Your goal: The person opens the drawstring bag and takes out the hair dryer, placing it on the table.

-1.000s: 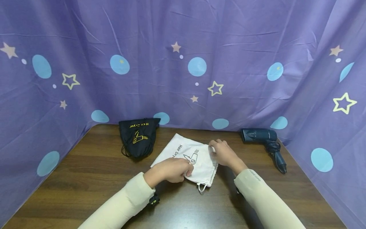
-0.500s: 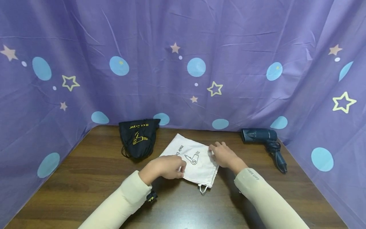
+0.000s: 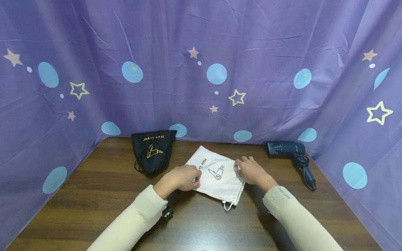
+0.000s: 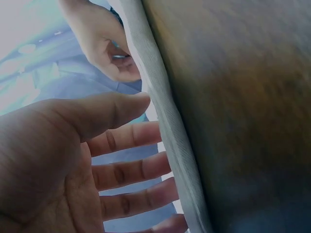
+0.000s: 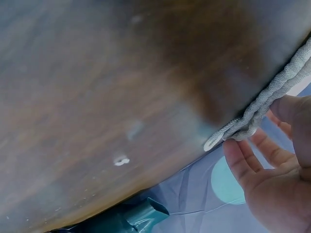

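Observation:
A white drawstring bag [image 3: 216, 177] with a printed hair dryer and lettering lies flat in the middle of the table in the head view. My left hand [image 3: 185, 177] rests on its left part and covers some letters. In the left wrist view, straight, spread fingers [image 4: 129, 172] reach the bag's edge [image 4: 167, 111], with the thumb over it. My right hand [image 3: 252, 171] touches the bag's right side near the gathered mouth. In the right wrist view, its thumb and loosely bent fingertips lie at the ruffled edge [image 5: 272, 97]. A cord loop [image 3: 228, 206] sticks out at the near corner.
A black drawstring bag [image 3: 152, 151] with yellow print lies at the back left. A dark blue hair dryer [image 3: 285, 149] with its cord wound on lies at the back right. Purple curtain [image 3: 216, 115] hangs around the wooden table [image 3: 94, 195].
The white bag has shifted a little to the right, with my right hand moving along with it. My left hand has drawn back leftward, uncovering more of the printed picture.

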